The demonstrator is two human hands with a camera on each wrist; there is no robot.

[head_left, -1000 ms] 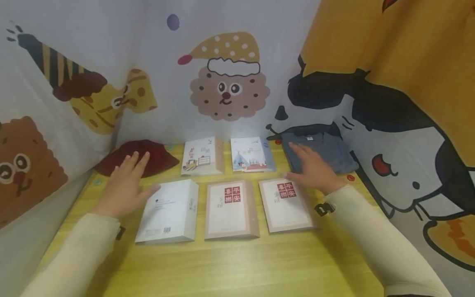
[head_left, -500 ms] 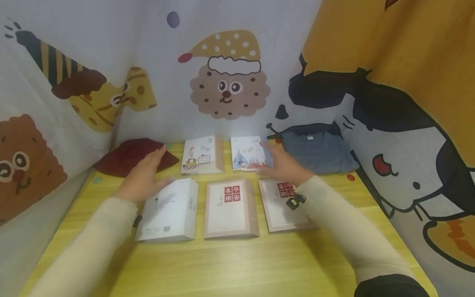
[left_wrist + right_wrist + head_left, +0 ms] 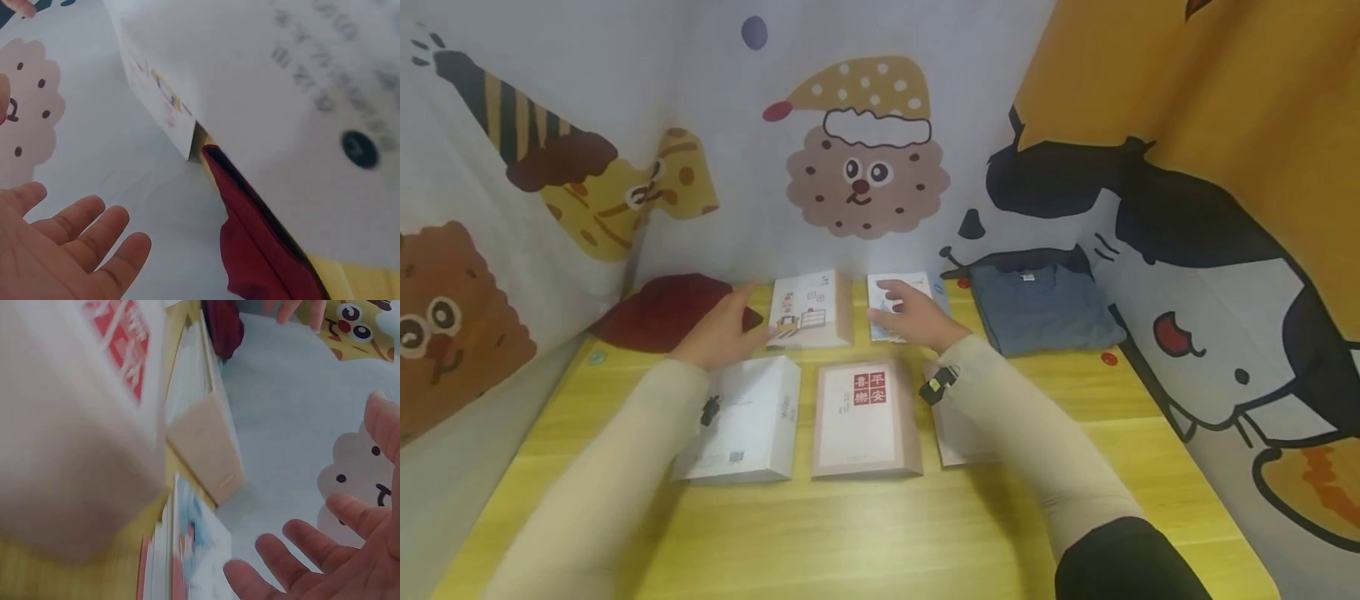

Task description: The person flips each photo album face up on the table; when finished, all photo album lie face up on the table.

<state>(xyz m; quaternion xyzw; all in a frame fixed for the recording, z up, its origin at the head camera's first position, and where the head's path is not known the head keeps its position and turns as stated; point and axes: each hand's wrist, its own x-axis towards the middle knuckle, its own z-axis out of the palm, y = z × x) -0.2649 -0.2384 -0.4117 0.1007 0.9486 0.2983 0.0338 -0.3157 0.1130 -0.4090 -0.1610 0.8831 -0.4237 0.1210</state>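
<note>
My left hand (image 3: 722,329) hovers with fingers extended between a dark red hat (image 3: 655,312) and the back-left book (image 3: 811,304), touching nothing I can make out. Over the back-right book (image 3: 917,280), partly covering it, is my right hand (image 3: 917,315). In the right wrist view its fingers spread loosely beside that book (image 3: 203,556), and the palm holds nothing. The front row has a white book with a barcode (image 3: 748,429), a middle book with red characters (image 3: 859,437) and a right book (image 3: 966,442) partly hidden by my right forearm.
A folded blue-grey garment (image 3: 1045,308) lies at the back right of the yellow wood-grain table (image 3: 850,542). Red and green buttons are on the tabletop, including a red one (image 3: 1108,359). A cartoon-printed curtain (image 3: 715,83) hangs close behind and along both sides.
Both hands have moved inward, the left to the right and the right to the left, from over the hat and garment towards the back books. The books stay put.
</note>
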